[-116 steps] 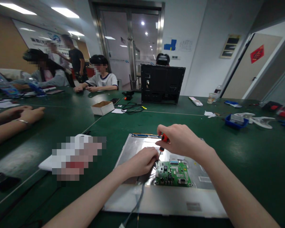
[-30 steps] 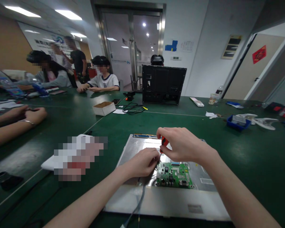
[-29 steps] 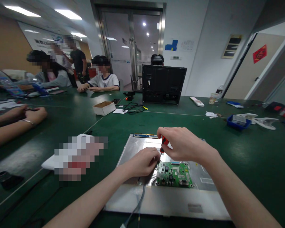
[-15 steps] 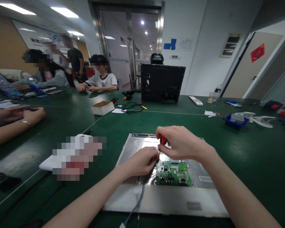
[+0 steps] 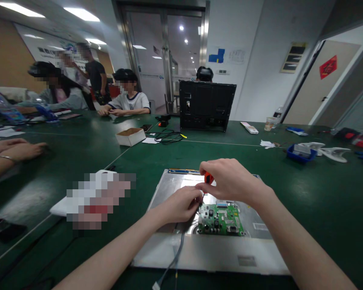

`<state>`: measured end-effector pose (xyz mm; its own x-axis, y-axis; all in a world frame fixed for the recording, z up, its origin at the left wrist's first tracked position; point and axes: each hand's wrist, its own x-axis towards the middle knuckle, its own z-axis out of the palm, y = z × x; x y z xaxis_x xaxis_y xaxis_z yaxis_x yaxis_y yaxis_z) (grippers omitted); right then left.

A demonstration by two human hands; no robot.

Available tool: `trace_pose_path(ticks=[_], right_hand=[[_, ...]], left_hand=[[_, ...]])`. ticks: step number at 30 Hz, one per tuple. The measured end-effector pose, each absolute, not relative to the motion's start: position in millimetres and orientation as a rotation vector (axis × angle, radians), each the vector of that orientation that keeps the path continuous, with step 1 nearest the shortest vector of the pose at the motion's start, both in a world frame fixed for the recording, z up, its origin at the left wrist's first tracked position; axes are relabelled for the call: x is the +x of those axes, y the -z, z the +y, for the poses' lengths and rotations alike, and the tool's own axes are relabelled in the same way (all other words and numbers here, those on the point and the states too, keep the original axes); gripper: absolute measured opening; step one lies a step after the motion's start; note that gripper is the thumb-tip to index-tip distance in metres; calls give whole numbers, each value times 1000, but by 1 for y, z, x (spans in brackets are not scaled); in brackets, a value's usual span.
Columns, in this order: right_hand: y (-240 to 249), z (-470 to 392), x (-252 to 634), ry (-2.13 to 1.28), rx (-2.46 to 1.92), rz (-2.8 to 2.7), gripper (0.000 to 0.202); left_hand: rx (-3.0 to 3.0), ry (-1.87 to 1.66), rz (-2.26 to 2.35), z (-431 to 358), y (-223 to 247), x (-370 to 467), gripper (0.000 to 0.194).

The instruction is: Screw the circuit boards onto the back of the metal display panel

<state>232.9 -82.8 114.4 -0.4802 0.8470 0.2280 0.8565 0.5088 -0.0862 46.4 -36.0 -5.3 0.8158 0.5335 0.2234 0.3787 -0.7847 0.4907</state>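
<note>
A flat metal display panel (image 5: pixel 205 253) lies back side up on the table, with a green circuit board (image 5: pixel 220 219) on it. My right hand (image 5: pixel 234 179) is closed round the red-and-black handle of a screwdriver (image 5: pixel 209 177), held upright over the board's upper left corner. Beside the screwdriver's shaft, the fingers of my left hand (image 5: pixel 183 203) are pinched together at that same corner; what is between them is hidden. From under my left hand a grey cable (image 5: pixel 179 253) runs down across the panel to a white connector at the near edge.
A white box (image 5: pixel 130 137), a coiled black cable (image 5: pixel 171 137) and a black monitor housing (image 5: pixel 207 106) stand farther back on the green table. To the right is a blue tray (image 5: pixel 301 153). A co-worker's hands (image 5: pixel 21 150) rest at the left, beyond a partly blurred-out white item (image 5: pixel 60 206).
The screwdriver handle and the fingers of my right hand have shifted slightly. My left hand stays in place. At the left, the co-worker's hands have moved away leftward.
</note>
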Motion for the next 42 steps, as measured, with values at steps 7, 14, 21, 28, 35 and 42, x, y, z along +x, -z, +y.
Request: trace_pose_path(ticks=[7, 14, 21, 28, 35, 42], right_hand=[[-113, -80, 232, 27, -1474, -2497, 11], [-113, -79, 231, 177, -1576, -2486, 24], [-109, -79, 234, -45, -1408, -2497, 16], [-114, -76, 229, 200, -1636, -2494, 29], [-113, -85, 230, -17, -1376, -2525, 13], [-114, -79, 227, 143, -1609, -2509, 17]], left_hand=[[2582, -477, 668, -35, 5, 46, 10], [2605, -471, 694, -37, 3, 46, 11], [2586, -467, 655, -34, 7, 46, 11], [2606, -480, 682, -37, 2, 47, 11], [2573, -462, 662, -33, 8, 47, 11], [2601, -481, 706, -39, 1, 46, 10]])
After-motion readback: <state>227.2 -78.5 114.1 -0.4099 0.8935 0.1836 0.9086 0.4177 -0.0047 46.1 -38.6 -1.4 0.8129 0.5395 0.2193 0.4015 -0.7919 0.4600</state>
